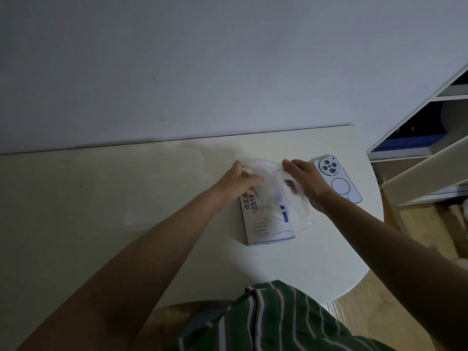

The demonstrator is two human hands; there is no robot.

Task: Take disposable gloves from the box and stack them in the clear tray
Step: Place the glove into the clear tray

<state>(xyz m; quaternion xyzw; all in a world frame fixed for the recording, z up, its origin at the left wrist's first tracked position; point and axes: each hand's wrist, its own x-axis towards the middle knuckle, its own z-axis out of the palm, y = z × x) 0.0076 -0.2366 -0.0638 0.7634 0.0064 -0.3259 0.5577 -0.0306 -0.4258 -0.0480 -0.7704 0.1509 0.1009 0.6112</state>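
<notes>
A flat white glove box (268, 225) with a hand drawing and blue print lies on the table. Above its far end, both hands stretch a thin clear disposable glove (272, 182) between them. My left hand (239, 182) pinches its left side. My right hand (305, 178) grips its right side, and the glove's loose end hangs down over the box's right edge. A clear tray (162, 188), barely visible, sits on the table to the left of my hands; what it holds cannot be made out.
A white phone (338, 179) lies face down just right of my right hand. The white table (316, 262) curves off at the right, with a wall behind. White shelving (417, 148) stands at the far right over a wooden floor.
</notes>
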